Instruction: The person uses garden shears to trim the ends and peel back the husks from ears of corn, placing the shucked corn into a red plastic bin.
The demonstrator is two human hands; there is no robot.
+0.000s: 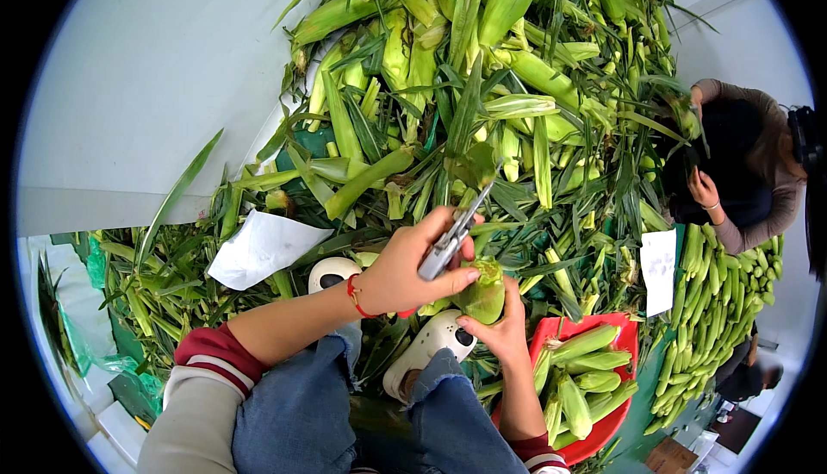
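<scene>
My left hand [412,252], with a red cord at the wrist, is closed around the grey handle of a knife [444,246]. Its blade points up and away, toward a green husk piece [475,166]; whether they touch I cannot tell. In my right hand [506,329] is an ear of corn [482,300] in its green husk, with a pale, cut-looking upper end. My left thumb lies against that end. Just right of my right forearm stands a red basin [633,336] holding several husked-over ears [579,401].
A large heap of corn and leaves [517,69] rises ahead. Husk scraps surround my white shoes [428,345]. White paper sheets [263,250] lie left and right. Rows of ears [702,327] cover the right side. Another person [749,159] works at the right with corn.
</scene>
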